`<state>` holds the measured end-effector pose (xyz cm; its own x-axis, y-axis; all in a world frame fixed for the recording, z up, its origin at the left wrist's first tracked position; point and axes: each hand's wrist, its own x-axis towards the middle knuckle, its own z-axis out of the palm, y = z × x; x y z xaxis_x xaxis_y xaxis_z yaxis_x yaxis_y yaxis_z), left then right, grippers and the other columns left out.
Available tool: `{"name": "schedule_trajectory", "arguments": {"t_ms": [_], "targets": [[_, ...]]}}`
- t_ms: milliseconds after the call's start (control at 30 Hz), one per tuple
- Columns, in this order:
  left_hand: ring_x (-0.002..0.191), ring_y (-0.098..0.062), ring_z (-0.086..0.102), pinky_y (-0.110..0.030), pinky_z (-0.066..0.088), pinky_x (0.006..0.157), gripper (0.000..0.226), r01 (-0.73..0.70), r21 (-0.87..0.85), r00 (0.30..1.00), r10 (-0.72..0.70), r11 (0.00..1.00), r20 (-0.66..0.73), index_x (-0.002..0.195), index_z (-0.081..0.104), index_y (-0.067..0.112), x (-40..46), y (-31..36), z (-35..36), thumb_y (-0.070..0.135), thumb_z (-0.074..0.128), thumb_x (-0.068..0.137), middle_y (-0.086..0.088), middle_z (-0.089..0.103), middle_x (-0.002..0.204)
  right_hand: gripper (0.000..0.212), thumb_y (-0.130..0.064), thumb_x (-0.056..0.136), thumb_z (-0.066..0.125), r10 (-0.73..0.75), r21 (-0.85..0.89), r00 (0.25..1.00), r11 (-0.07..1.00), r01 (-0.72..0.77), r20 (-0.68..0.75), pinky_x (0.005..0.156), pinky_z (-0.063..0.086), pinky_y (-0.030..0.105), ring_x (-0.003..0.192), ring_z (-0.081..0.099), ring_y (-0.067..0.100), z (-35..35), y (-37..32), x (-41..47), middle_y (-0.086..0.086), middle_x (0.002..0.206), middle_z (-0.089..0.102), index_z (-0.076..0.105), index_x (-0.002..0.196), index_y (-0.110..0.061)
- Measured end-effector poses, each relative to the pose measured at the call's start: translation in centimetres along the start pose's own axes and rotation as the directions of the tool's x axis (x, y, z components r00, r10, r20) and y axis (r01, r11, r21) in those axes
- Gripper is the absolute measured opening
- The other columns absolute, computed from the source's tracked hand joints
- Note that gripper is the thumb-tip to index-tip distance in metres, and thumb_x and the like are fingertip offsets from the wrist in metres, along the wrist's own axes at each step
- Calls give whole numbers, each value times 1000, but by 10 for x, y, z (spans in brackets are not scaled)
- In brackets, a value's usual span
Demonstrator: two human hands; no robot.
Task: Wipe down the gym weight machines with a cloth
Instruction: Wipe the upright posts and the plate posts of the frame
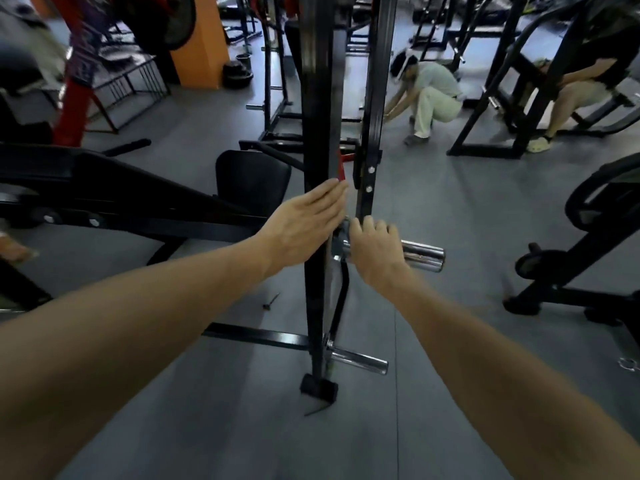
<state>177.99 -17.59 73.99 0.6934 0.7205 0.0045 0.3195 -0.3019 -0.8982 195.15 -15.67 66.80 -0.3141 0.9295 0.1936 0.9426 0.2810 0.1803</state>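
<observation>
Left hand (pixel 304 223) flat, fingers straight, pressed against the black upright post (pixel 317 140) of the weight machine. Right hand (pixel 375 249) has its grip curled over the upper chrome peg (pixel 424 256), close to where the peg meets the post. No cloth visible in either hand; can't tell where it is. Lower chrome peg (pixel 358 360) sticks out near the post's foot. Grey floor (pixel 450 216). Black padded bench (pixel 138 188) on the left. Person crouching (pixel 433 95) further back.

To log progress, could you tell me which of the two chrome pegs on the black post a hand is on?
The upper chrome peg: the right hand rests on it. The lower peg near the floor is untouched.
</observation>
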Motion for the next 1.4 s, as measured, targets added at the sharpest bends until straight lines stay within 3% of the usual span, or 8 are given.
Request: {"name": "schedule_trajectory", "arguments": {"t_ms": [233,367,500,600,867,1033,1233,1400], "targets": [[152,-43,14,-57,-8,124,66,-3,-53,1000,3,999,8,156,18,-3,7,15,7,27,27,98,-24,25,160,78,-31,99,55,-162,-33,968,987,159,-193,123,18,49,146,29,38,50,73,-74,20,161,27,13,161,-10],[152,-41,18,-56,-18,121,67,-23,-71,1000,23,997,1,156,20,-2,9,13,8,27,30,97,-24,28,159,55,-40,109,28,-269,-28,914,961,273,-305,123,26,47,147,35,36,48,100,-85,20,159,36,37,155,-9],[153,-40,15,-56,-18,122,69,-41,-79,999,42,996,1,158,17,-3,10,12,9,29,28,97,-24,25,161,30,-24,96,56,-330,132,847,900,415,-416,116,38,51,135,52,37,39,58,-46,17,142,58,71,118,-12],[154,-39,13,-55,-18,122,70,-32,-86,999,33,996,6,158,14,-3,10,13,10,28,23,96,-23,23,163,17,-22,86,77,-174,338,897,884,324,-407,98,52,48,109,64,30,30,17,-19,12,115,67,71,91,-7],[154,-38,16,-55,-13,124,67,-10,-103,1000,10,995,-1,158,20,0,10,15,11,32,28,100,-22,26,162,61,-23,88,74,-50,193,957,975,108,-284,109,45,45,124,57,34,39,68,-59,19,135,57,51,140,0],[155,-39,8,-55,-20,120,74,-37,-93,997,44,995,71,158,7,-2,12,17,3,30,27,95,-23,17,164,61,-29,96,61,-12,90,970,995,35,-241,113,41,50,130,52,38,42,78,-68,22,141,55,45,146,3],[155,-37,4,-55,-23,118,78,-37,-74,989,47,997,140,159,7,0,10,13,4,37,32,95,-21,13,166,60,-27,94,54,-124,152,962,975,164,-243,114,40,46,129,53,34,26,6,-13,18,138,56,42,146,3],[156,-37,0,-56,-22,119,80,-46,-54,987,53,998,150,159,0,-1,6,11,5,38,30,96,-21,8,167,66,-28,93,67,-158,62,956,982,178,-247,111,42,45,128,54,33,33,54,-41,17,140,55,43,147,0]]}}
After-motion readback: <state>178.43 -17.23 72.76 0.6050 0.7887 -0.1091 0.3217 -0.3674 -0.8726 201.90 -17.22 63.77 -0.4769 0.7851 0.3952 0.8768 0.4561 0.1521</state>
